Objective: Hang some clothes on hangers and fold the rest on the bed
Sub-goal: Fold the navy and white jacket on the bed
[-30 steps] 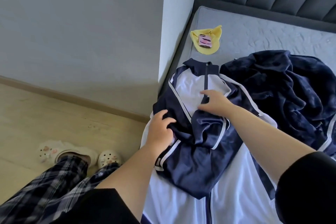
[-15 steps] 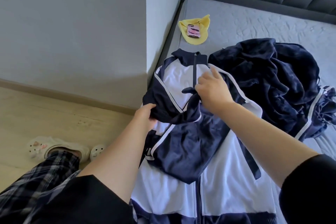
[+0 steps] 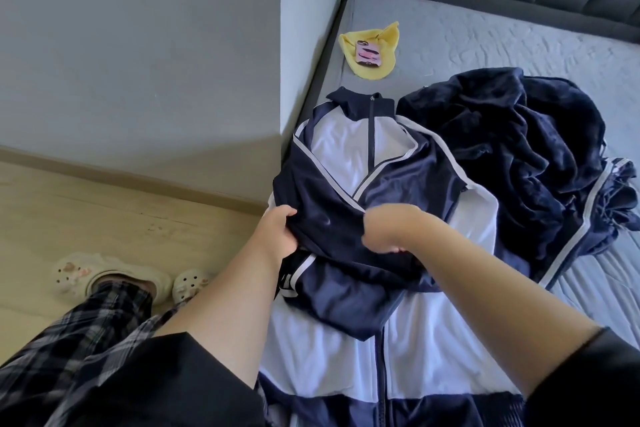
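Observation:
A navy and white zip jacket [image 3: 343, 146] lies face up on the grey bed [image 3: 485, 35], collar toward the headboard. Its navy sleeves are folded across the chest. My left hand [image 3: 278, 232] grips the left sleeve's fold at the jacket's left edge. My right hand [image 3: 388, 229] is bent at the wrist and pushes down into the folded sleeve fabric at the middle; its fingers are curled into the cloth and mostly hidden. A crumpled dark navy garment pile [image 3: 519, 149] lies right of the jacket.
A yellow cloth [image 3: 375, 68] with a pink phone [image 3: 367, 54] on it lies near the bed's top left corner. A grey wall corner [image 3: 304, 45] borders the bed's left side. My feet in white clogs [image 3: 104, 274] stand on the wooden floor.
My right hand has come down from the zip area to the folded sleeve at mid chest. The right sleeve now lies folded over the front. My left hand keeps its grip at the left edge.

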`<move>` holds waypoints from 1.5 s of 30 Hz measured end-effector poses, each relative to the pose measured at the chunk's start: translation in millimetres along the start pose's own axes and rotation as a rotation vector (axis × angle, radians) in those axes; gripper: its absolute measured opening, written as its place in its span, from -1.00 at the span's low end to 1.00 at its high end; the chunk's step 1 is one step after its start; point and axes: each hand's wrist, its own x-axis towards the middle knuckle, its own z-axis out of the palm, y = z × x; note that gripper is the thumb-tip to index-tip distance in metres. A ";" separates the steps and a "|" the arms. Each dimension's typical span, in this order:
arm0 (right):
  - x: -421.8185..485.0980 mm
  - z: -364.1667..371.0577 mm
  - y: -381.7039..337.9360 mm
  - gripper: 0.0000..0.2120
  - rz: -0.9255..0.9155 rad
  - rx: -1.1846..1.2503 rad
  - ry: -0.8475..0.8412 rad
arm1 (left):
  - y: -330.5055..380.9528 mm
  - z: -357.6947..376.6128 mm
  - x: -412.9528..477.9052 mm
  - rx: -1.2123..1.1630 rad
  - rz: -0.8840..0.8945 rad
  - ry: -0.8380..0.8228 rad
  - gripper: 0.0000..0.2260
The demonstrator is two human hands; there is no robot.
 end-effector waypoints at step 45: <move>173.8 -13.1 16.8 -0.67 0.394 1.191 0.474 | 9.9 12.4 72.3 -0.349 -0.054 -0.138 -0.68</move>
